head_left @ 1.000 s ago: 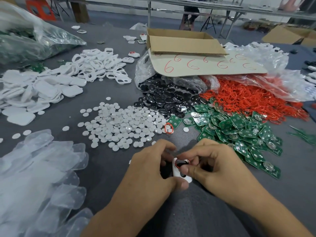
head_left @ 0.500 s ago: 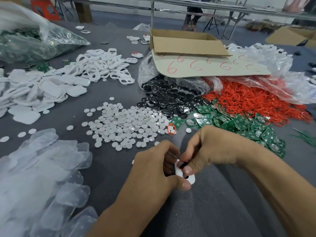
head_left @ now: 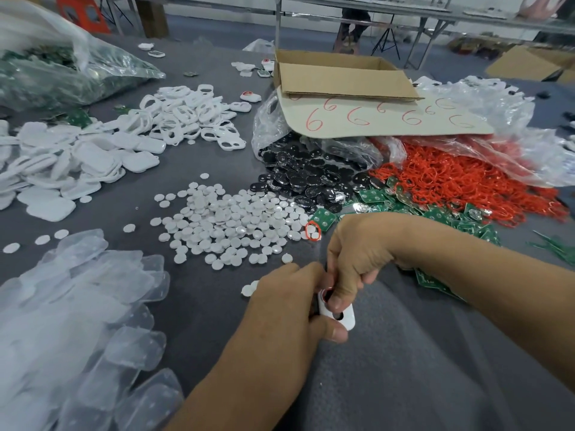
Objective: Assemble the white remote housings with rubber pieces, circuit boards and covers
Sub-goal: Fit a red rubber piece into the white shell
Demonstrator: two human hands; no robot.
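Two grips, left (head_left: 287, 306) and right (head_left: 354, 247), round housing (head_left: 348, 319)

A grey felt-covered table (head_left: 404, 368) fills most of the view, and its far edge runs across the upper part. Past that edge lies a blue-grey floor (head_left: 217, 29). A long bench (head_left: 404, 7) with a thin metal frame and slanted grey legs spans the top. A wooden post (head_left: 152, 17) stands beyond the table's far left corner, with an orange object (head_left: 84, 10) just left of it. Under the bench are a person's legs (head_left: 354, 26) and, to their right, a black tripod (head_left: 385, 42). Brown cartons (head_left: 529, 63) lie beyond the far right corner. The light is soft and even.
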